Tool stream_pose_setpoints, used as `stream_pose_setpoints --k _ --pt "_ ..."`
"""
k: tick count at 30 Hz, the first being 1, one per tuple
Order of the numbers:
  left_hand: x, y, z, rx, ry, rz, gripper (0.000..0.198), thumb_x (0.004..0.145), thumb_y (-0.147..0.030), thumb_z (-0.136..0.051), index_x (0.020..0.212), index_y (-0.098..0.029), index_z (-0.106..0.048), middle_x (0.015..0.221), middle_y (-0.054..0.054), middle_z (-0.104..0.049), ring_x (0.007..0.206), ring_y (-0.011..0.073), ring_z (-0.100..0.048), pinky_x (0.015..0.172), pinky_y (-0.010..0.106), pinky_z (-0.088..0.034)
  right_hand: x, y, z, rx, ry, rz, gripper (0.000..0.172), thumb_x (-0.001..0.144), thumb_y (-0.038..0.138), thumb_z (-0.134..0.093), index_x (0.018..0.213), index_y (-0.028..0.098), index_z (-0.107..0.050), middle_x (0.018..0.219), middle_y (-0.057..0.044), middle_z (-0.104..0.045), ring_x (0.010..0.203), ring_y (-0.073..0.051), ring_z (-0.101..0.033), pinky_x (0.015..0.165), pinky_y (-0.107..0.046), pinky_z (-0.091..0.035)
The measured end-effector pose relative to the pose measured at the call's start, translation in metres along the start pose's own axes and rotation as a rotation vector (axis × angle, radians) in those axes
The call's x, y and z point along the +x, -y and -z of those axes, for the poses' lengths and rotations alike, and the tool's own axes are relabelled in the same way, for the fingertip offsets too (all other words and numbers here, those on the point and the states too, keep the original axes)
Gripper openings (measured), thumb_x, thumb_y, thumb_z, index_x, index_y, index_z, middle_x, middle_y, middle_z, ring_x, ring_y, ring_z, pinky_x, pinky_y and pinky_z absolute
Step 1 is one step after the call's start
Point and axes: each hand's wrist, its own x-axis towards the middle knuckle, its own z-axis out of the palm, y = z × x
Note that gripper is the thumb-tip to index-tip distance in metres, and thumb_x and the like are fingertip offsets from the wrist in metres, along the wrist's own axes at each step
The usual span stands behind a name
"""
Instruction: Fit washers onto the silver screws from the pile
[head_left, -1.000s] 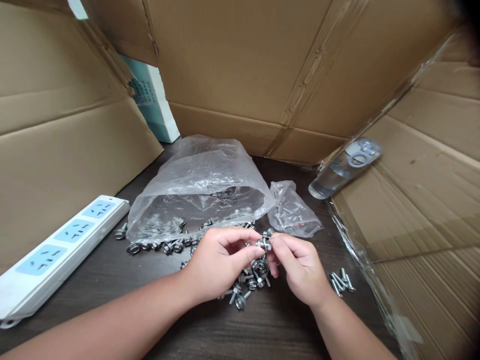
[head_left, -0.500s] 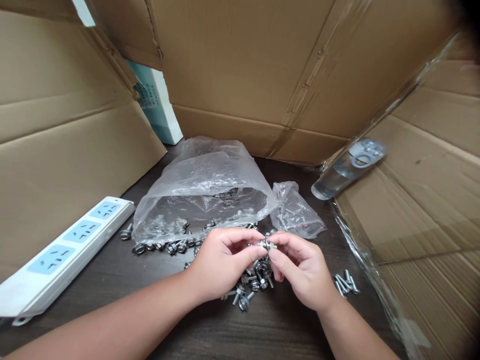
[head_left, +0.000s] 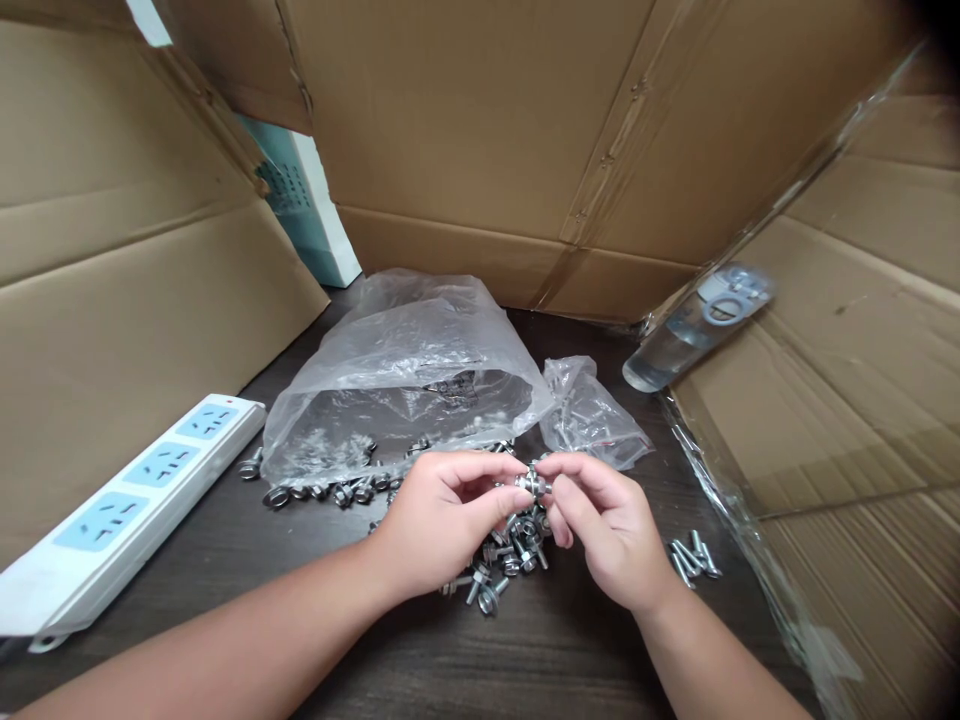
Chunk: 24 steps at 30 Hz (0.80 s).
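Observation:
My left hand (head_left: pixel 442 520) and my right hand (head_left: pixel 604 530) meet over a dark table (head_left: pixel 225 560), fingers pinched from both sides on one small metal bolt with washers (head_left: pixel 529 483). Directly under the hands lies a heap of similar bolts (head_left: pixel 499 570). Behind the hands a large clear plastic bag (head_left: pixel 405 380) lies open, with more bolts spilling from its mouth (head_left: pixel 330 492). A smaller clear bag (head_left: pixel 589 415) sits to its right. A few bare bolts (head_left: pixel 694 558) lie to the right of my right hand.
A white power strip with blue sockets (head_left: pixel 127 505) lies at the left. Cardboard panels (head_left: pixel 525 130) wall in the table at left, back and right. A clear bottle (head_left: pixel 694 325) lies against the right cardboard. A white and teal box (head_left: pixel 307 205) stands at the back left.
Both hands stay pinched on the same bolt; the fingers have shifted slightly around it. The view has moved a little.

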Motion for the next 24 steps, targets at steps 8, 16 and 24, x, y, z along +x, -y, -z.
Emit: stream_pose_setpoints --k 8,16,24 --pt "0.0012 -0.0019 -0.0003 0.013 -0.006 0.000 0.011 0.075 -0.022 -0.072 0.082 -0.014 -0.075 0.070 0.003 -0.070 0.053 0.0091 -0.057 0.052 0.019 -0.050 -0.0024 0.0044 -0.0030 -0.002 0.042 0.072 0.014 0.089 0.027 -0.064 0.100 0.018 -0.064 0.078 -0.003 -0.060 0.050 -0.008 -0.052 0.044 -0.021 -0.045" --pt "0.0012 -0.0044 -0.0010 0.012 -0.018 -0.046 0.009 0.074 -0.016 -0.074 0.082 -0.017 -0.077 0.068 0.000 -0.070 0.052 0.0069 -0.057 0.051 0.015 -0.050 0.0035 0.0042 -0.0032 0.008 0.053 0.026 0.018 0.092 0.032 -0.059 0.090 0.016 -0.066 0.058 0.003 -0.052 0.043 -0.007 -0.048 0.043 -0.019 -0.042" --pt "0.0014 -0.0023 -0.0009 0.047 -0.050 -0.038 0.012 0.071 -0.016 -0.077 0.082 -0.017 -0.077 0.069 0.000 -0.072 0.053 0.0082 -0.060 0.051 0.016 -0.052 0.0055 0.0072 -0.0018 -0.067 0.000 0.018 0.026 0.094 0.036 -0.055 0.082 0.015 -0.065 0.051 0.004 -0.049 0.045 -0.008 -0.046 0.047 -0.021 -0.042"
